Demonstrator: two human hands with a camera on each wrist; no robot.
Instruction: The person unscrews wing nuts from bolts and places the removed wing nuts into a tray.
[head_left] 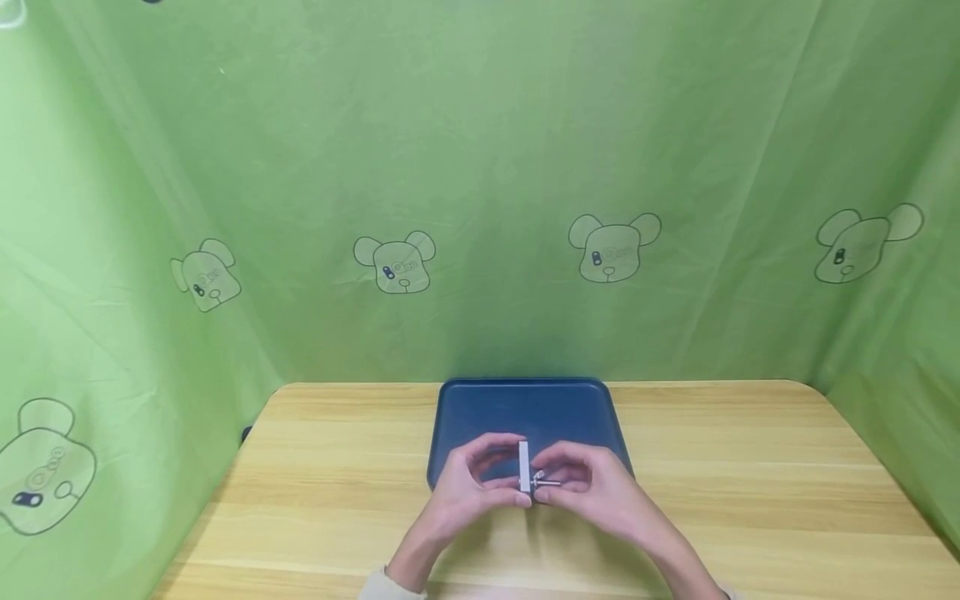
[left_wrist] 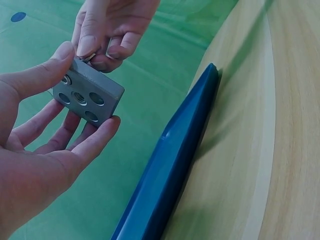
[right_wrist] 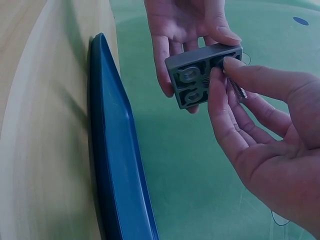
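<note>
Thumb + index of my R hand (head_left: 600, 490) pinch what's prob. a small silver metal wing nut (head_left: 538, 476) on a silver threaded bolt (right_wrist: 238, 91); L hand (head_left: 463, 490) grips the grey, holed, rectangular block (head_left: 524, 465) btwn them. Bolt's apparently in; can't tell if tightening's left. Beyond: dark-blue rectangular tray (head_left: 517, 406), partly hidden, no contents visible.

I'm facing a screened-off work booth: wrinkled green sheeting (head_left: 487, 125) printed with outlined bear-like heads (head_left: 615, 254) hangs on three sides of a round-cornered, pale wood-grain table (head_left: 337, 454).
</note>
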